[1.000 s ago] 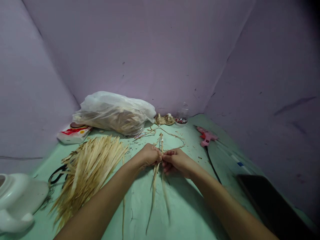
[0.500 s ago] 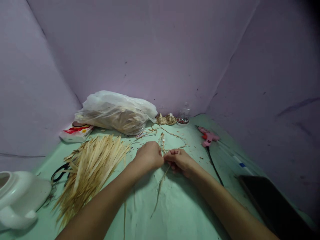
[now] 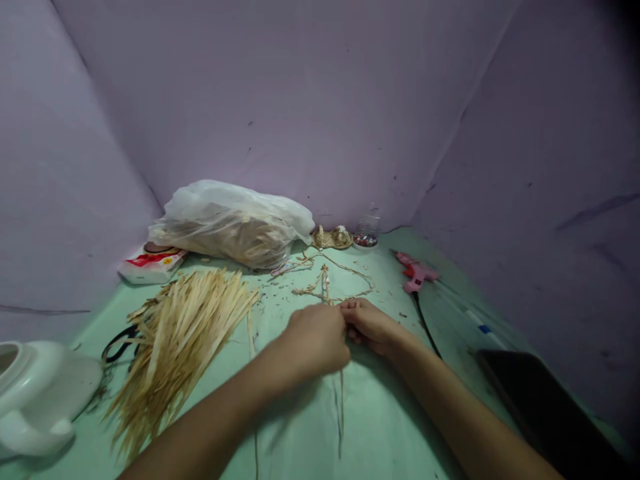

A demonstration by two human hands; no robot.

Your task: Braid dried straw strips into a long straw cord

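Close together over the green table, my left hand (image 3: 317, 337) and my right hand (image 3: 370, 323) work on a thin tan fibre cord. My left hand is closed, its back turned to me and its fingertips hidden. My right hand pinches the cord with thumb and forefinger, right beside the left knuckles. A loose fibre strand (image 3: 342, 413) hangs down below my left hand toward me. Beyond the hands, the twisted cord (image 3: 357, 272) lies in a loop, with a short upright piece (image 3: 325, 277) at its middle.
To the left lie a sheaf of dry fibre strips (image 3: 185, 333), black-handled scissors (image 3: 117, 343) and a white ceramic container (image 3: 40, 393). A plastic bag (image 3: 230, 223) and a woven piece (image 3: 333, 238) sit at the back. A pink glue gun (image 3: 420, 272) and a dark tablet-like slab (image 3: 545, 407) are right.
My left hand has moved right and toward me, now partly in front of the right fingers. The cord's left side has come into view. My right hand has barely moved.
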